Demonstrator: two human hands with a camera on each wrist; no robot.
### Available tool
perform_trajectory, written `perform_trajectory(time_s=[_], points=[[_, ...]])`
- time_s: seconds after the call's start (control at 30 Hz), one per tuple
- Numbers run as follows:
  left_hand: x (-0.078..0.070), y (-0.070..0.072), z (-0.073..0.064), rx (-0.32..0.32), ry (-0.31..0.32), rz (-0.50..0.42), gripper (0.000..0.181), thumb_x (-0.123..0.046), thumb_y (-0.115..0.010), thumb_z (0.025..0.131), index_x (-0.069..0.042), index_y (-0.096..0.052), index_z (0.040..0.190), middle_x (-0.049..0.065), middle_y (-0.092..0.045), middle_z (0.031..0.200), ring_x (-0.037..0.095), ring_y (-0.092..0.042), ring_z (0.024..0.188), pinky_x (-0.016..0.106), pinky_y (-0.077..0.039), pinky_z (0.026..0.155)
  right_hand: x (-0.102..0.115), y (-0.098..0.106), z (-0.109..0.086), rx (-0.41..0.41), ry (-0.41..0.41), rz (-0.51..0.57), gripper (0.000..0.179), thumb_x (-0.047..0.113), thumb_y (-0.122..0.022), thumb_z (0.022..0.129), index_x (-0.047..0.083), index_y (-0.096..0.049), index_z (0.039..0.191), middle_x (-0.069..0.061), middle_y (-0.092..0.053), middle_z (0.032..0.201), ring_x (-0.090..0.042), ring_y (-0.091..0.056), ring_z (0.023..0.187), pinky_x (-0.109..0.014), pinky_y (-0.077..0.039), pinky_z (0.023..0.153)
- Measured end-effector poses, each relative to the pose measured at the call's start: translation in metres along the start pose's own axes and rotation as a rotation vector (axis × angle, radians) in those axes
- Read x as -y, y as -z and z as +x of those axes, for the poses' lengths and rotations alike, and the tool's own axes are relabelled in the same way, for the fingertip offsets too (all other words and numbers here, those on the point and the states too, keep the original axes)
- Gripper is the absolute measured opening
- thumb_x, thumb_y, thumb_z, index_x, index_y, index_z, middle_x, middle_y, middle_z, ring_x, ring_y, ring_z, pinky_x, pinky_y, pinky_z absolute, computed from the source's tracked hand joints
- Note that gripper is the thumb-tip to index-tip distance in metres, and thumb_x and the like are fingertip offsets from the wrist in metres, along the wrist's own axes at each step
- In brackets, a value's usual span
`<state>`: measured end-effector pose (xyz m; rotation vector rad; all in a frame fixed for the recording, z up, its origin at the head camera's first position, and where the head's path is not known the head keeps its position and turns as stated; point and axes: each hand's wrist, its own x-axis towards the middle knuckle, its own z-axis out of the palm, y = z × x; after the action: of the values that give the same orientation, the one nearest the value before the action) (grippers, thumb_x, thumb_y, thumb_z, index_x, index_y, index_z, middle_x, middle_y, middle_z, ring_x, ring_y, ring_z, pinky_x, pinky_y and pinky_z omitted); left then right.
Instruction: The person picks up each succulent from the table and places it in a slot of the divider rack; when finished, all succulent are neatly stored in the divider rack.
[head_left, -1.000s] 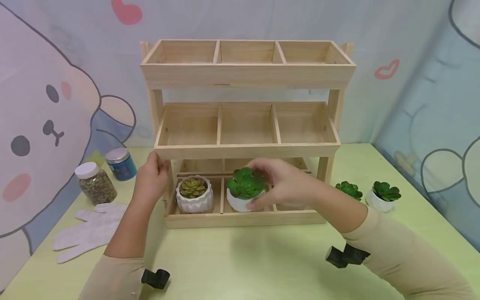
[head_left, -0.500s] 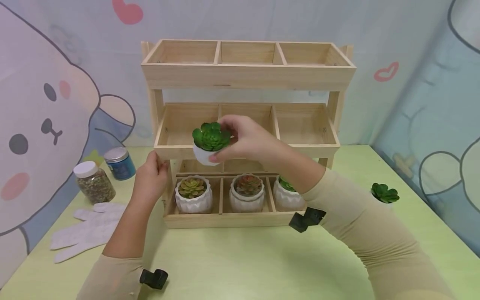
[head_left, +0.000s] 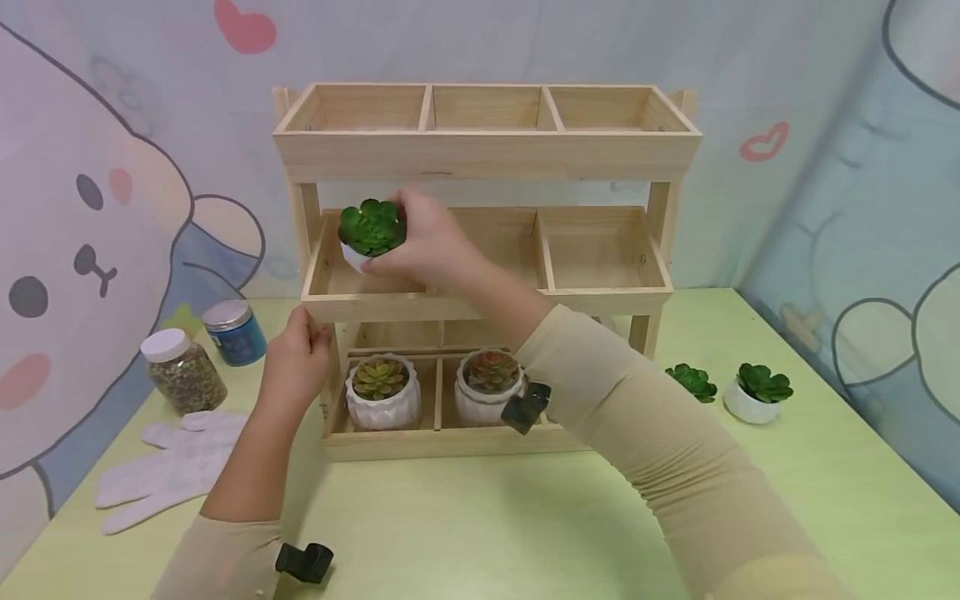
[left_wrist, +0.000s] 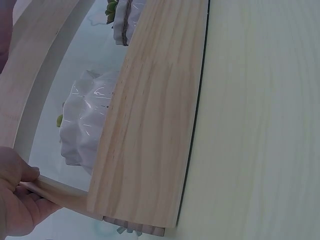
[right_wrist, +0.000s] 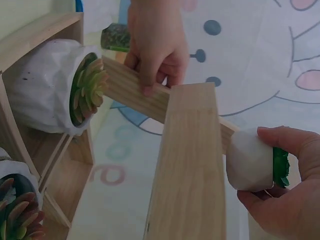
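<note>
My right hand (head_left: 438,246) grips a small potted succulent (head_left: 371,227), green with a white pot, at the left compartment of the middle tier of the wooden rack (head_left: 487,307). In the right wrist view the thumb and fingers hold this white pot (right_wrist: 250,160) from two sides. My left hand (head_left: 296,362) holds the rack's left upright just below the middle tier; the right wrist view shows its fingers round the wooden post (right_wrist: 135,90). On the bottom tier sit a yellow-green succulent (head_left: 380,392) and a reddish one (head_left: 490,385). My right sleeve hides the bottom right compartment.
Two more green succulents stand on the table at right, one (head_left: 759,393) in plain view, the other (head_left: 692,383) partly behind my sleeve. To the left are a jar of granules (head_left: 183,371), a blue tin (head_left: 235,333) and white gloves (head_left: 176,467).
My right hand has lifted the potted succulent from in front of the bottom tier, up and left to the middle tier's left compartment. The left hand keeps its hold on the upright.
</note>
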<state>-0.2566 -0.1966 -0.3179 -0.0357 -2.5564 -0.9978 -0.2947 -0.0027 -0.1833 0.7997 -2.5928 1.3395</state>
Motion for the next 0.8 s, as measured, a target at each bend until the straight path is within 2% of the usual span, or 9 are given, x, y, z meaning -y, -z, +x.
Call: perform_trajectory(time_s=[0.17,0.27,0.37,0.5,0.63,0.8], points=[[0.001,0.000,0.000,-0.006,-0.001,0.007,0.021,-0.013,-0.045,0.099,0.002,-0.041,0.114,0.030,-0.058,0.104,0.045,-0.058,0.097,0.056,-0.047,0.076,0.000,-0.013,0.010,0.012,0.012,-0.147,0.062,0.021,-0.084,0.067,0.005,-0.049,0.115,-0.002,-0.052,0.106,-0.013,-0.052,0.095,-0.020,-0.043,0.078],[0.002,0.000,0.000,-0.008,-0.002,0.009,0.019,-0.013,-0.045,0.099,0.002,-0.041,0.110,0.030,-0.058,0.101,0.045,-0.058,0.096,0.055,-0.047,0.074,0.001,-0.020,0.013,0.026,0.004,-0.179,0.064,0.023,-0.084,0.068,0.004,-0.047,0.117,-0.003,-0.052,0.107,-0.014,-0.052,0.094,-0.021,-0.044,0.078],[0.002,0.000,0.000,-0.012,-0.008,0.008,0.016,-0.012,-0.046,0.098,0.002,-0.041,0.106,0.030,-0.058,0.101,0.045,-0.059,0.096,0.055,-0.048,0.074,0.000,-0.025,0.014,0.062,-0.043,-0.193,0.068,0.028,-0.082,0.071,0.003,-0.043,0.121,-0.004,-0.052,0.108,-0.015,-0.052,0.096,-0.023,-0.045,0.078],[0.002,-0.001,-0.001,-0.012,-0.011,0.006,0.015,-0.012,-0.046,0.098,0.001,-0.040,0.101,0.030,-0.058,0.100,0.045,-0.059,0.094,0.055,-0.048,0.073,-0.002,-0.029,0.014,0.108,-0.101,-0.266,0.070,0.036,-0.077,0.075,0.002,-0.041,0.124,-0.005,-0.051,0.110,-0.015,-0.052,0.097,-0.025,-0.045,0.080],[0.001,-0.001,-0.001,-0.016,-0.018,0.006,0.015,-0.012,-0.046,0.098,0.001,-0.040,0.102,0.030,-0.058,0.099,0.044,-0.059,0.092,0.054,-0.048,0.071,-0.003,-0.031,0.014,0.106,-0.107,-0.320,0.069,0.038,-0.077,0.075,0.002,-0.042,0.122,-0.006,-0.051,0.111,-0.016,-0.052,0.097,-0.027,-0.045,0.080],[0.000,0.001,0.000,-0.008,-0.016,0.002,0.018,-0.012,-0.045,0.098,0.002,-0.041,0.109,0.031,-0.058,0.104,0.045,-0.058,0.097,0.056,-0.048,0.075,0.000,-0.032,0.015,0.101,-0.100,-0.389,0.067,0.041,-0.077,0.074,0.003,-0.044,0.119,-0.006,-0.053,0.109,-0.016,-0.052,0.095,-0.027,-0.045,0.079]])
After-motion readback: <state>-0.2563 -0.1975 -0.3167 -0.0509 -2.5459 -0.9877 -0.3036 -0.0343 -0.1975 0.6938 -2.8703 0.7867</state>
